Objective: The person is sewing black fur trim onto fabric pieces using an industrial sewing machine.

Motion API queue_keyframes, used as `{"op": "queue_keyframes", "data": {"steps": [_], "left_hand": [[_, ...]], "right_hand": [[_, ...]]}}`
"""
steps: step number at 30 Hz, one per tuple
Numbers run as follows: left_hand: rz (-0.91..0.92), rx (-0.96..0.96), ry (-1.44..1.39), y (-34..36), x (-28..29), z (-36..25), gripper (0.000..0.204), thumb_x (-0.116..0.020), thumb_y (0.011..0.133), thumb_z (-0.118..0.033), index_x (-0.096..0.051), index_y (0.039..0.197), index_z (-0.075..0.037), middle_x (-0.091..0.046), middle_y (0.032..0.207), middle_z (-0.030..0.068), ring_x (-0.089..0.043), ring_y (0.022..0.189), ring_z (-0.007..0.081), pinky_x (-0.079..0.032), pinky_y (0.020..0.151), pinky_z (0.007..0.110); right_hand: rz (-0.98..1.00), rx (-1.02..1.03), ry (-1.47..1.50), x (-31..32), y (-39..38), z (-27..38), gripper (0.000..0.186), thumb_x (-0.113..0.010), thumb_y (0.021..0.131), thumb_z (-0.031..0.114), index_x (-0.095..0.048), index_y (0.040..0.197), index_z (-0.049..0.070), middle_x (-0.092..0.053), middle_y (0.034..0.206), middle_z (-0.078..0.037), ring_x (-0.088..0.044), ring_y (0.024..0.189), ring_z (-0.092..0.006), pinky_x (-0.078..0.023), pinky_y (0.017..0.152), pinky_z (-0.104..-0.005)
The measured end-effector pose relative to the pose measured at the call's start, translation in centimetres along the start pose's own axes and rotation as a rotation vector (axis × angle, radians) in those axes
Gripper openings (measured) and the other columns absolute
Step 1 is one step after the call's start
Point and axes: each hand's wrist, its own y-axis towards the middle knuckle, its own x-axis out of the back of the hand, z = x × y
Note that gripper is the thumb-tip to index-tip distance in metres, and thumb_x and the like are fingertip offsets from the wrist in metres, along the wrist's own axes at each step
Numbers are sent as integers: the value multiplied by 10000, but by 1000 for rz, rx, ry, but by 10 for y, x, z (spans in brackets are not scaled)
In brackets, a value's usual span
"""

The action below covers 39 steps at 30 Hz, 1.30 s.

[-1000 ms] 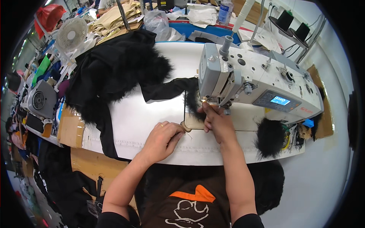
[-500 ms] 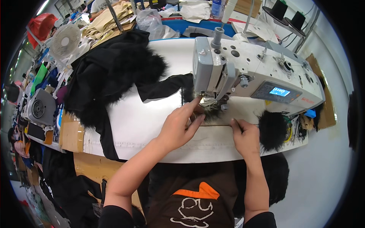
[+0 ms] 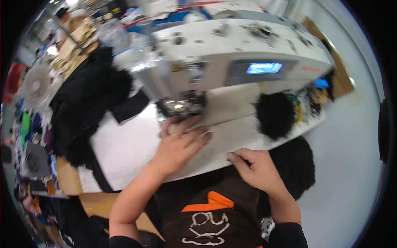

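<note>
Now the left hand (image 3: 180, 144) is pressing open fingers flat on black fabric (image 3: 182, 108) under the sewing machine (image 3: 231, 62), while the right hand (image 3: 256, 167) is curling loosely at the surface (image 3: 124, 153) edge, gripping nothing.

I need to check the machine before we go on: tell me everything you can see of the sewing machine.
The sewing machine is an industrial type with a white, boxy body that looks like painted metal, lying across the white table. A small lit blue screen sits in a grey panel on its front. Its needle area is lit, with black fabric under it. The left hand rests flat just before the needle area; the right hand is at the table's near edge, apart from the machine. Black fur pieces lie on both sides.
</note>
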Motion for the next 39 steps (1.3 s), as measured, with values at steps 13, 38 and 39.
{"op": "queue_keyframes", "data": {"steps": [13,38,39], "left_hand": [[-7,27,-168,3,-8,2,281,-827,748,-44,-703,987,-126,-654,938,4,-631,900,222,-420,921,441],[-71,39,-180,3,-11,5,245,-811,768,-15,-711,984,-71,-672,920,53,-627,837,262,-475,816,425],[-85,32,-189,1,-12,6,246,-809,772,4,-706,986,-60,-673,918,68,-630,819,274,-473,789,425]], "right_hand": [[-695,-151,-116,156,32,-115,264,-654,1034,205,-728,1089,-43,-756,867,-100,-715,755,-141,-557,640,-299],[-622,-315,-576,132,68,-89,480,-770,899,366,-679,1101,-60,-740,996,-291,-721,943,-455,-558,877,-492],[-572,-370,-659,134,72,-100,550,-802,860,394,-667,1119,-72,-737,1009,-306,-718,955,-462,-558,896,-493]]}}
